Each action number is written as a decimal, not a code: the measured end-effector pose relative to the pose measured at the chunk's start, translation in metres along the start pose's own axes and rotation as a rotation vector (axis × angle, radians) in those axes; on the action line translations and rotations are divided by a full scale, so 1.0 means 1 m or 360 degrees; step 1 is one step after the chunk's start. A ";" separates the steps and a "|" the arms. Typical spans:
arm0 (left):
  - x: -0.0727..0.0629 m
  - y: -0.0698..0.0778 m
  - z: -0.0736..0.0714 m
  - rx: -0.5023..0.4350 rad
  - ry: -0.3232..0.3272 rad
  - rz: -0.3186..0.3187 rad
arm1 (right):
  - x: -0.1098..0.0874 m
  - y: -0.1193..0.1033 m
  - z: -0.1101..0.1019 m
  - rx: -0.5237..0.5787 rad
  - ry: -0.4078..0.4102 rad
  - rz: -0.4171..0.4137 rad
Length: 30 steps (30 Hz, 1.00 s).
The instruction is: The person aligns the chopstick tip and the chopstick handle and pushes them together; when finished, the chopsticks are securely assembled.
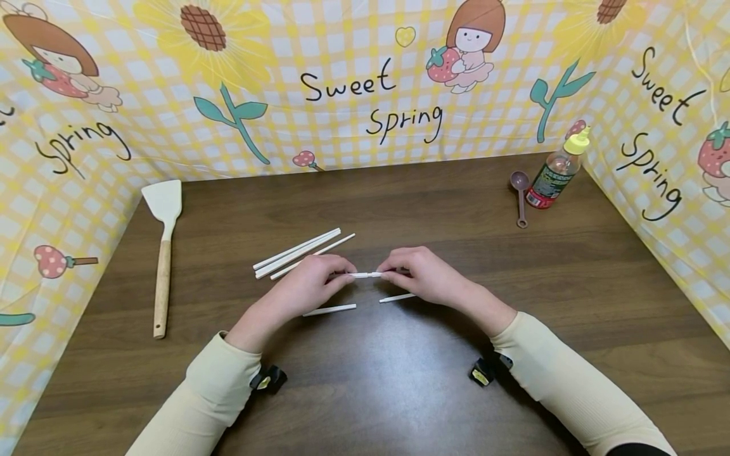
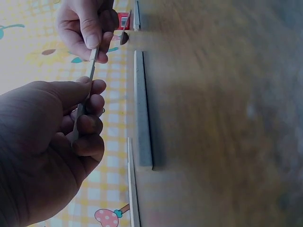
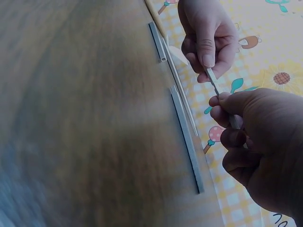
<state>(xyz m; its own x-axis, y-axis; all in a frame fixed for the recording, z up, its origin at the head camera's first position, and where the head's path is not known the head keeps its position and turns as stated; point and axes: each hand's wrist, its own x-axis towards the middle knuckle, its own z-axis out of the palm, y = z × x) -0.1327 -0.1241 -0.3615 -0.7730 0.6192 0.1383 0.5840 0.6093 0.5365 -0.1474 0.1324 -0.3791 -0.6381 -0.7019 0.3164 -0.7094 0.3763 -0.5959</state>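
Note:
My left hand (image 1: 310, 285) and right hand (image 1: 428, 275) face each other above the table, thumbs and fingertips pinching a thin white stick (image 1: 360, 275) from opposite sides. A notch or break shows in the short stretch between them; whether it is one piece there I cannot tell. In the left wrist view, the stick (image 2: 92, 70) runs on into the curled left fingers, which hide part of it. One short white piece (image 1: 336, 309) lies below the left hand. Another short piece (image 1: 393, 298) lies under the right hand, partly covered.
Several longer white sticks (image 1: 296, 253) lie behind the left hand. A white spatula with a wooden handle (image 1: 162, 278) is at left. At back right, a brown measuring spoon (image 1: 521, 199) lies beside a yellow-capped squeeze bottle (image 1: 552, 180). Patterned cloth (image 1: 342, 139) borders the wooden table.

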 end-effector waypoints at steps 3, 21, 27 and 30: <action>0.000 0.000 0.000 0.0004 -0.0002 0.0005 | 0.000 0.000 0.000 0.0006 -0.0006 0.0003; 0.001 0.000 0.000 0.0018 -0.0017 0.0010 | 0.000 -0.002 0.002 0.0010 -0.0011 -0.0002; 0.001 0.001 0.000 0.0013 -0.0036 -0.0003 | 0.000 0.000 0.003 0.0004 -0.0017 0.0005; 0.001 0.001 0.000 0.0014 -0.0040 -0.0009 | 0.000 0.000 0.003 0.0004 -0.0015 0.0008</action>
<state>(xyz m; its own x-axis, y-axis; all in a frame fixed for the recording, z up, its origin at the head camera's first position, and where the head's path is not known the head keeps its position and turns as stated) -0.1325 -0.1228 -0.3607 -0.7700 0.6278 0.1139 0.5817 0.6173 0.5297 -0.1461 0.1304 -0.3811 -0.6386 -0.7059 0.3063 -0.7055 0.3782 -0.5993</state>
